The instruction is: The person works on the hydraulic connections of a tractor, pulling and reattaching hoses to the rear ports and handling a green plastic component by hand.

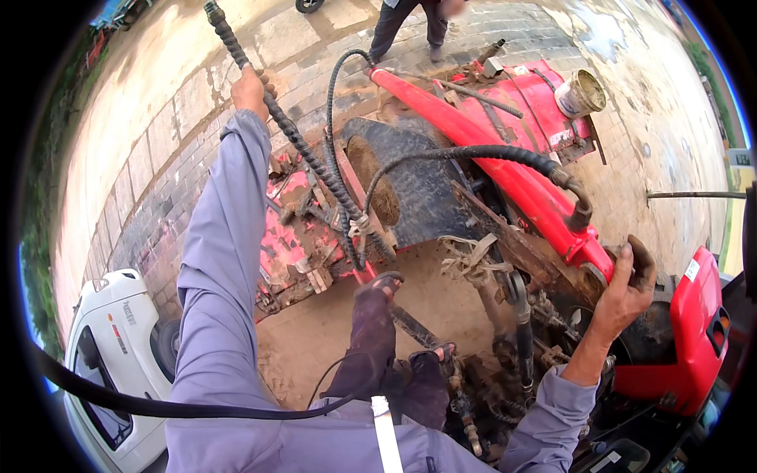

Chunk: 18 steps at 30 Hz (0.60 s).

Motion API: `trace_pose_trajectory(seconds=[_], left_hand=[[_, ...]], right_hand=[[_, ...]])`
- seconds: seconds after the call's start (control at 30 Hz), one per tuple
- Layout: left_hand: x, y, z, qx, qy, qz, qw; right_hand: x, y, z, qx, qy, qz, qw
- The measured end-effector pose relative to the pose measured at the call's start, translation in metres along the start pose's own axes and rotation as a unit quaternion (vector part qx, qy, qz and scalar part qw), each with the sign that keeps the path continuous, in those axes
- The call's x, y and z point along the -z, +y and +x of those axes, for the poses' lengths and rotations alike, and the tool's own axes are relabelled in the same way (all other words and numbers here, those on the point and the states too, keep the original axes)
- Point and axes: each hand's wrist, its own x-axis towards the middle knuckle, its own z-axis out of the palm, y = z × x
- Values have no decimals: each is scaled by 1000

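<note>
My left hand (pixel 251 93) is raised at the upper left, its fingers closed around a black spiral-wrapped hydraulic hose (pixel 300 144). The hose's free end points up past the fist, and its lower part runs down to a tied spot near the machine. At the right, my right hand (pixel 625 292) is beside the lower end of a long red hydraulic cylinder (pixel 512 183). Its fingers are bent in toward the thumb; whatever lies between them is hidden. A second black hose (pixel 473 152) arches across to a metal elbow fitting on the cylinder.
Red, muddy machine parts (pixel 292 236) and a dark metal plate (pixel 430 185) lie ahead. A dirty bucket (pixel 580 94) rests on a red housing. A red fender (pixel 690 339) is at the right, a white vehicle (pixel 118 347) at the left. Another person (pixel 410 24) stands beyond.
</note>
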Motion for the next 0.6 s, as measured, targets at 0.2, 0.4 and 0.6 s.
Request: trace_pose_trajectory(seconds=[0.2, 0.4, 0.6], left_hand=[[-33, -60, 5, 90, -61, -33, 994], [-62, -84, 13, 118, -83, 6, 990], [-106, -112, 44, 115, -117, 20, 986]], right_hand=[[13, 2, 1, 48, -1, -88, 995], [10, 3, -5, 31, -10, -48, 998], [12, -7, -4, 43, 19, -69, 997]])
